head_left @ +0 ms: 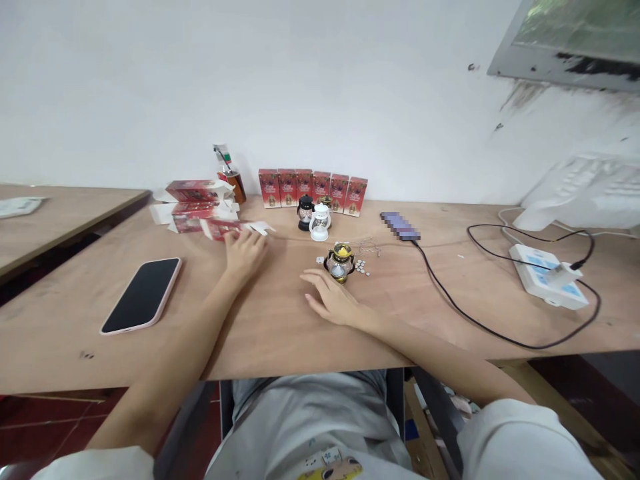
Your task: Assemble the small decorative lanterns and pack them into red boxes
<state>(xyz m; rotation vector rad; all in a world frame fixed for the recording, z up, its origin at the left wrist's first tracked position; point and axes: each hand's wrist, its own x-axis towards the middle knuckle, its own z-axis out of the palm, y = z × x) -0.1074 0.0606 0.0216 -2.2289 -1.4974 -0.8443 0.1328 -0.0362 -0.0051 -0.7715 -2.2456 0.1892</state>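
Observation:
My left hand [245, 252] reaches forward over the wooden table [270, 333] and touches a flattened red carton [220, 229] at the edge of a pile of red boxes [193, 200]. Its fingers lie fairly flat on the carton. My right hand [333, 298] rests on the table with fingers spread, just in front of a small gold lantern [341, 261]. Beside that lantern lie several small round button cells [363, 268]. A black lantern [305, 212] and a white lantern [320, 223] stand further back.
A row of several upright red boxes [313, 189] stands against the wall. A pink-cased phone [143, 294] lies at left. A pixelated phone [400, 225] with a black cable [450, 300] runs to a white power strip [547, 277] at right. A small brown bottle [236, 183] stands behind the pile.

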